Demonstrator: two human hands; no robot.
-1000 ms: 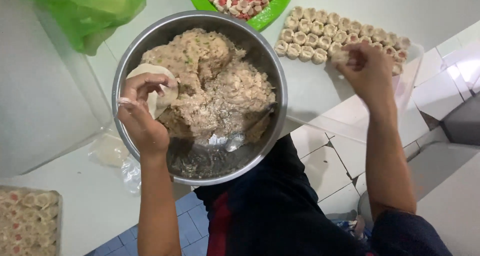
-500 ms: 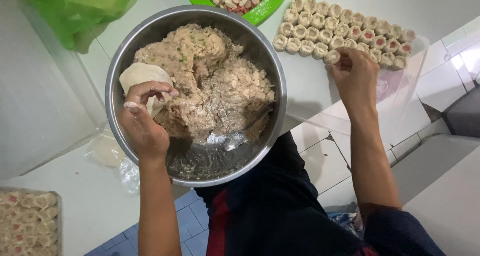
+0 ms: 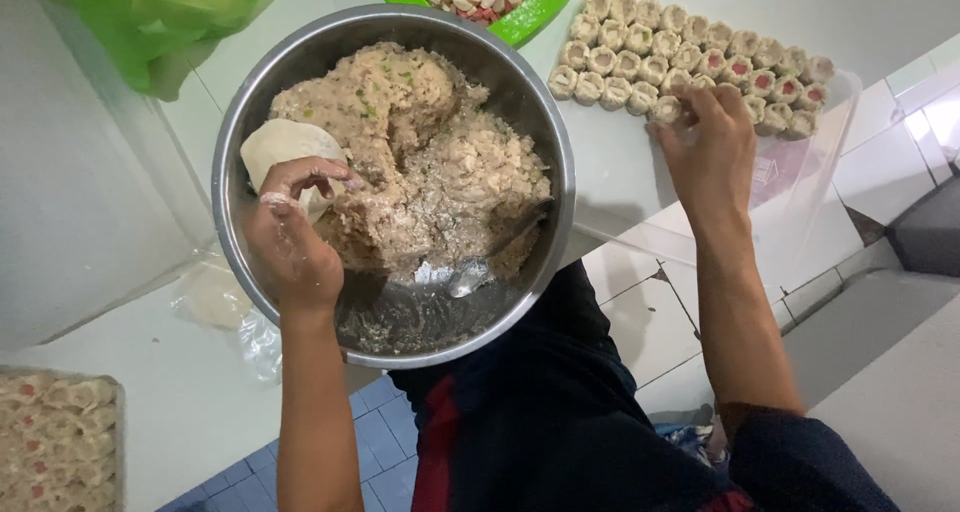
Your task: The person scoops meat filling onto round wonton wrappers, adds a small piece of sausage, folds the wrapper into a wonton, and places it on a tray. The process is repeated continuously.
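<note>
Over the steel bowl, one hand holds a wrapper while the other sets a dumpling in line.

Nearest, the left hand (image 3: pixel 290 242) sits inside the steel bowl (image 3: pixel 300 62), fingers curled shut on a round dough wrapper (image 3: pixel 280 144) beside the mound of minced filling (image 3: pixel 420 162); a spoon (image 3: pixel 480 269) lies in the bowl bottom. Further right on the white table (image 3: pixel 620 182), the right hand (image 3: pixel 708 142) pinches a dumpling (image 3: pixel 667 110) at the near edge of the rows of dumplings (image 3: pixel 700 57). Beyond, a green bowl (image 3: pixel 535 14) of chopped topping and a green plastic bag (image 3: pixel 150 12).
</note>
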